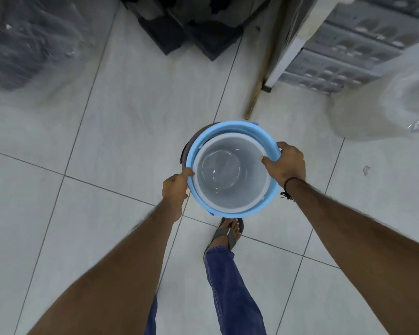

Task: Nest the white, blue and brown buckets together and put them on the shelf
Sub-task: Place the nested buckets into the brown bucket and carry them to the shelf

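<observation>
I hold three buckets, one inside the next. The white bucket (230, 175) sits in the blue bucket (230, 128), and I see nothing in the white one but its shiny bottom. The brown bucket (188, 147) is on the outside, and only a dark strip of it shows at the left edge. The stack is up off the tiled floor (107, 141), out in front of me and above my foot in a sandal (228, 232).

My left hand (176, 189) is closed on the left side of the rims, with the thumb over the top edge. My right hand (284, 164) is closed on the right side, thumb hooked over the white rim. Both arms reach forward and down. A dark cord (288, 186) is tied on my right wrist.

The buckets are round, smooth plastic. The floor is pale, glossy big squares. A grey crate stack (344, 44) with holes stands at the top right.
</observation>
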The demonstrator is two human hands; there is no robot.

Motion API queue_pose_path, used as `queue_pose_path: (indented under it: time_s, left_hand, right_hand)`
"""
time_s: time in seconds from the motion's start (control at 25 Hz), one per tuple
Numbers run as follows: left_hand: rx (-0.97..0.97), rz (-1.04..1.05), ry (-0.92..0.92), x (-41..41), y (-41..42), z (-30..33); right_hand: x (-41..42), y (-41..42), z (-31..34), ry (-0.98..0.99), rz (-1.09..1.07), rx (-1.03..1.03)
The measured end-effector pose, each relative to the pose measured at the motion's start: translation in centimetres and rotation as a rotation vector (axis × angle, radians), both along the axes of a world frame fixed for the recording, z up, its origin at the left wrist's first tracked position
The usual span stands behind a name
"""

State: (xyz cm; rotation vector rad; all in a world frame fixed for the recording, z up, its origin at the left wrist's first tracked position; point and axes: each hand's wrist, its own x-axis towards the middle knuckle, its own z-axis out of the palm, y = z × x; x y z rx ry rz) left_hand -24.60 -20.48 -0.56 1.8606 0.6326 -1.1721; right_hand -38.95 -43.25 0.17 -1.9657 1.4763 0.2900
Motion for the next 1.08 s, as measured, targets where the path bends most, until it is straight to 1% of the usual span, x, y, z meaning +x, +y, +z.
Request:
queue_pose_path:
  time_s: [0.04,0.16,0.2,0.36,0.52,0.68,0.8,0.92,1.0,1.08]
  left_hand:
    - [-0.012,0.020,0.034,-0.5,-0.6,-0.2]
    - [-0.148,0.116,0.209,-1.1,-1.6,0.1]
    - [-0.158,0.137,0.243,-1.2,-1.6,0.2]
    - [-0.114,0.133,0.306,-0.7,-0.5,0.9]
    - [-0.194,0.169,0.390,-1.3,-0.4,0.8]
    - [-0.185,0.115,0.387,-2.1,-2.5,0.3]
    - [-0.075,0.144,0.414,-2.4,-2.7,-0.1]
    - [-0.053,0.150,0.425,-2.9,-1.8,-0.6]
    - [-0.014,0.147,0.385,-3.7,-1.4,-1.0]
    - [0.096,0.161,0.270,-4.6,-0.9,-1.6]
  right_hand:
    - [-0.2,-0.1,-0.7,-0.003,0.005,-0.012]
    - [-0.5,-0.3,-1.3,-0.021,0.045,-0.039]
    - [-0.6,-0.4,-1.3,-0.019,0.058,-0.040]
    - [-0.5,-1.0,-0.8,-0.014,0.095,-0.034]
    - [-1.0,-0.9,-0.5,-0.015,0.112,-0.035]
    - [-1.8,-0.7,-0.5,-0.009,0.145,-0.053]
    - [-2.5,-0.6,-0.3,-0.028,0.113,-0.037]
    - [-3.2,-0.8,-0.2,-0.048,0.096,-0.032]
    - [-3.8,-0.8,-0.3,-0.039,0.086,-0.035]
    - [-4.2,-0.7,-0.4,-0.013,0.081,-0.020]
